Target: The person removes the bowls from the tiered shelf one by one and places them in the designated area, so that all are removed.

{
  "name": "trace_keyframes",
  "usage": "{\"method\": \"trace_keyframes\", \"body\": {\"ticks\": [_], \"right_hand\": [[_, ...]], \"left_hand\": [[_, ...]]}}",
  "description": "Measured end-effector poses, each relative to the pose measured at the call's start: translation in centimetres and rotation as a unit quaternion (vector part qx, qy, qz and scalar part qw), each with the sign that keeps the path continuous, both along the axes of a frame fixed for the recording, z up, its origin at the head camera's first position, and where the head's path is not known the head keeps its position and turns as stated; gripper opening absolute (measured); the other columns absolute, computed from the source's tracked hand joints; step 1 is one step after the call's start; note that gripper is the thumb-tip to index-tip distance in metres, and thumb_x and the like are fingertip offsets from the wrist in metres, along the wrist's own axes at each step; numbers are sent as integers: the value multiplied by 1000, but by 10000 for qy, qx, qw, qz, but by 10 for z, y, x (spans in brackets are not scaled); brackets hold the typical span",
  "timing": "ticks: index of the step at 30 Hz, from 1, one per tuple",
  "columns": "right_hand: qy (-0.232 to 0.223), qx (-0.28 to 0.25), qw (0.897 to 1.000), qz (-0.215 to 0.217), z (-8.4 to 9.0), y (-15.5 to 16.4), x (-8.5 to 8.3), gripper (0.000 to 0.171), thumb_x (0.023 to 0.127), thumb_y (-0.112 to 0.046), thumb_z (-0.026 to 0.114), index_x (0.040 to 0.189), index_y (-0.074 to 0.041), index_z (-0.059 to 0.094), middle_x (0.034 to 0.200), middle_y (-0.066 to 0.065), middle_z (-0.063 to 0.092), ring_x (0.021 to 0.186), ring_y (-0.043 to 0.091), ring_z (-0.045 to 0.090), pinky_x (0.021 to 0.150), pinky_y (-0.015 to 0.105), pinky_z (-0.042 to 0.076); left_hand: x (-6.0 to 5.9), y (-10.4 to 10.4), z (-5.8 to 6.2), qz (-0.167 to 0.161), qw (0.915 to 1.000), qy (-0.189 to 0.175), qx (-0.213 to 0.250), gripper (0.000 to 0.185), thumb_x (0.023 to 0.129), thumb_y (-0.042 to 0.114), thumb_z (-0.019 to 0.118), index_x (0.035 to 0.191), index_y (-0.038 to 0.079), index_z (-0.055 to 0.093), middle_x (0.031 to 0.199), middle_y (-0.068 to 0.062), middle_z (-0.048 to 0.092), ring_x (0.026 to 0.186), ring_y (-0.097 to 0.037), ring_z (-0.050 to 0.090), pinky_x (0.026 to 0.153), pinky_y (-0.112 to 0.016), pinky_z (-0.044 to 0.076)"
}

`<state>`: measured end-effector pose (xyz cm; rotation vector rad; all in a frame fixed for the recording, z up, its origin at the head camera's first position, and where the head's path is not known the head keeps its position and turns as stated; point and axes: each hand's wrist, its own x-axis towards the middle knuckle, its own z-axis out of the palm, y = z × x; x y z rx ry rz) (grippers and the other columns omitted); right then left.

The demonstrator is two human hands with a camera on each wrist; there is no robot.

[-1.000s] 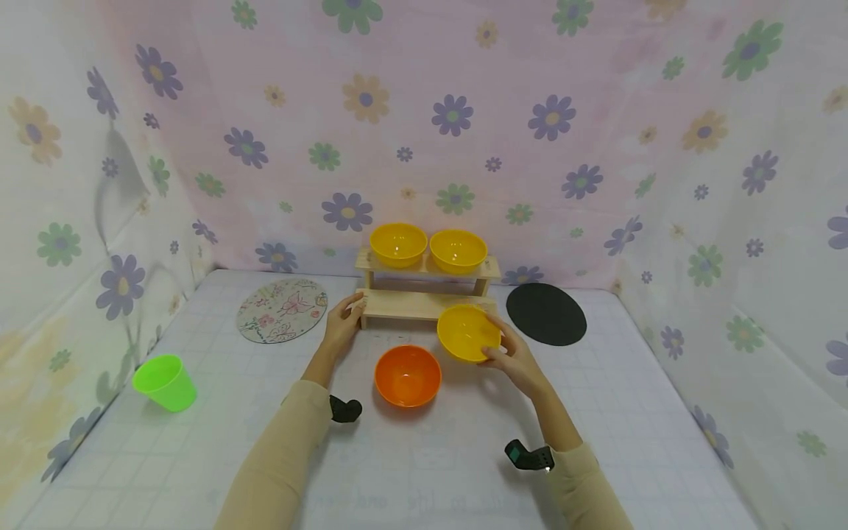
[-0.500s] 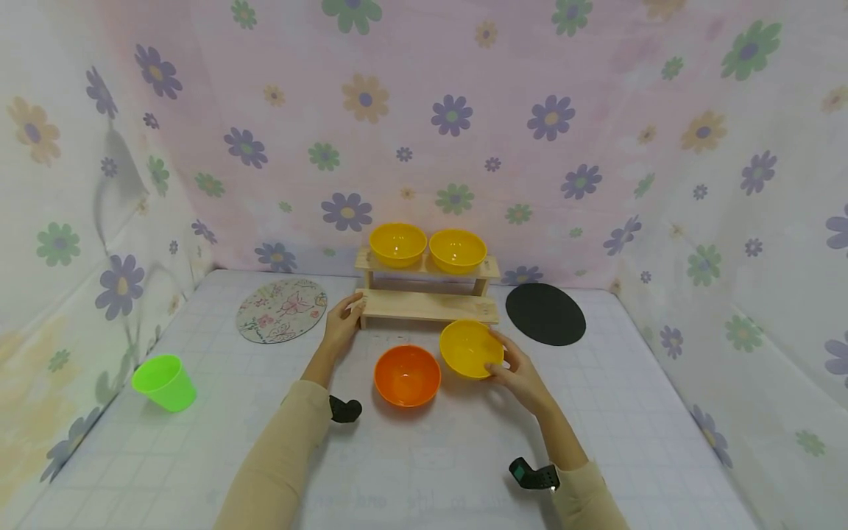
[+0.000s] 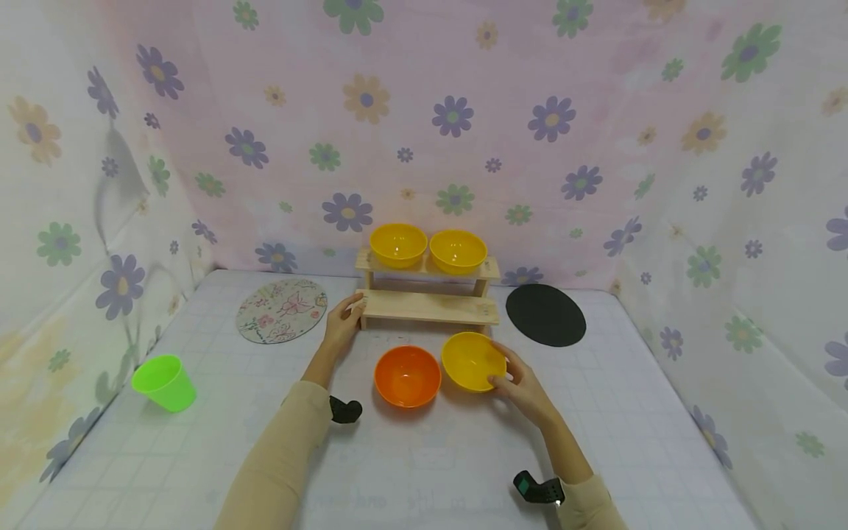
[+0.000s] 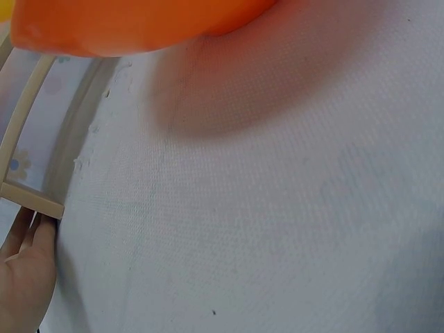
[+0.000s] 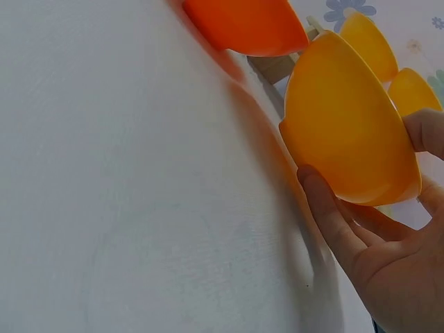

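In the head view my right hand (image 3: pixel 526 390) grips a yellow bowl (image 3: pixel 472 361) by its right side, thumb at the rim and fingers underneath. The right wrist view shows this bowl (image 5: pixel 347 125) just above the table, fingers beneath its base. Directly left of it an orange bowl (image 3: pixel 407 376) stands on the table. My left hand (image 3: pixel 343 324) holds the left end of the two-tier wooden rack (image 3: pixel 427 305) at its lower shelf. In the left wrist view its fingers (image 4: pixel 43 236) meet the rack's end piece; the thumb is hidden there.
Two more yellow bowls, a left one (image 3: pixel 398 245) and a right one (image 3: pixel 458 251), sit on the rack's upper shelf. A patterned round mat (image 3: pixel 281 311) lies left, a black round mat (image 3: pixel 546 315) right. A green cup (image 3: pixel 165 383) leans at far left. Flowered cloth walls surround the table.
My right hand has brought the yellow bowl down and toward me, away from the front of the rack's lower shelf to beside the orange bowl. My left hand stays at the rack.
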<state>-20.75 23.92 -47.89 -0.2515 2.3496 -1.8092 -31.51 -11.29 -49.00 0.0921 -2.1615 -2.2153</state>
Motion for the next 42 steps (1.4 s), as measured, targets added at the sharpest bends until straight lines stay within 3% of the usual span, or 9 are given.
{"method": "trace_keyframes", "body": {"ticks": [6,10,14,18,22,25,30,35,42], "right_hand": [[14,19,10000,49,-2,0,4,66,86,-8,59,146,-11,32,153,15,22,126,42,35,82,26,51],[20,-7,9999,112,-5,0,6,66,86,-7,59,146,-10,31,153,16,21,127,42,34,81,26,51],[-47,-104,9998,133,-5,-1,7,66,87,-6,58,146,-9,30,153,17,21,124,42,35,80,25,52],[-19,-101,9998,164,-5,-1,8,65,87,-6,58,146,-8,30,153,17,21,123,41,36,79,25,52],[23,-26,9998,215,-4,-1,8,65,87,-6,58,146,-6,30,153,18,20,123,42,36,78,27,53],[32,18,9996,268,-5,0,7,66,87,-6,58,146,-6,30,153,19,19,124,42,36,77,28,53],[43,73,9991,425,-6,2,6,65,88,-7,58,146,-7,28,153,20,18,120,43,41,77,32,54],[88,526,9971,547,0,5,3,67,90,-15,60,148,-9,27,151,22,23,110,40,52,74,33,55],[333,1135,9927,253,14,12,-7,71,89,-23,64,148,-10,26,139,30,39,104,39,57,74,36,55]], "left_hand": [[0,0,-2,-62,10000,-29,4,40,97,13,49,136,5,47,136,-22,46,104,-19,50,80,-20,45],[-1,-1,-7,-100,9992,349,184,39,96,18,53,133,7,52,132,-22,50,100,-17,52,80,-25,47],[-1,-2,-11,-115,9983,460,339,38,94,21,55,131,9,55,130,-23,52,106,-23,53,90,-35,47],[5,0,4,-125,9996,22,246,39,96,11,50,135,4,49,134,-25,47,113,-27,49,96,-37,43],[13,0,20,-224,9992,-189,283,41,97,7,48,137,1,45,137,-26,44,114,-28,47,95,-36,42],[14,0,23,-249,9990,-218,285,41,97,7,48,137,0,45,138,-26,42,113,-28,46,93,-35,42],[6,-1,11,-153,9995,-162,204,40,97,10,49,136,4,47,140,-22,43,115,-26,47,91,-31,43],[1,0,-1,-90,9998,-29,179,40,98,11,48,137,6,47,138,-22,45,116,-27,48,95,-35,42],[0,0,-2,-12,10000,-25,-4,39,97,13,49,136,7,48,134,-23,49,106,-23,50,79,-20,44]]}}
